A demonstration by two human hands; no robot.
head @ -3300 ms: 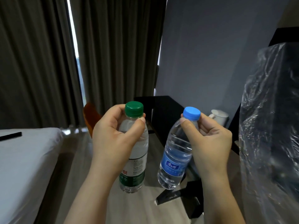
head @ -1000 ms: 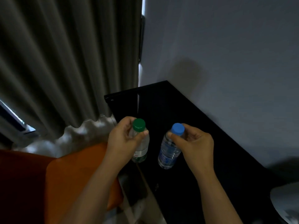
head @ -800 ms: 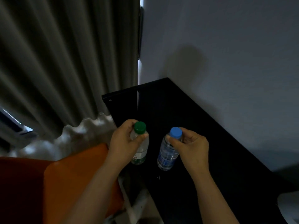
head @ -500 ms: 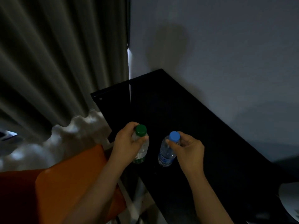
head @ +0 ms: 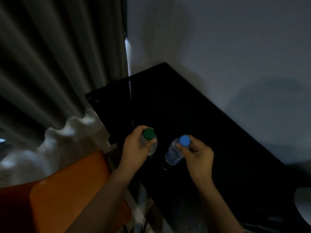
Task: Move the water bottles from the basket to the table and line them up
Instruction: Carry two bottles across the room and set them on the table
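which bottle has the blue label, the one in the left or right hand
The blue-capped bottle in the right hand; the green-capped bottle in the left hand shows no blue.

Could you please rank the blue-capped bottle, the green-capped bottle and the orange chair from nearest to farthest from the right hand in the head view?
1. Blue-capped bottle: held in the right hand.
2. Green-capped bottle: to its left, in the left hand.
3. Orange chair: farthest, lower left.
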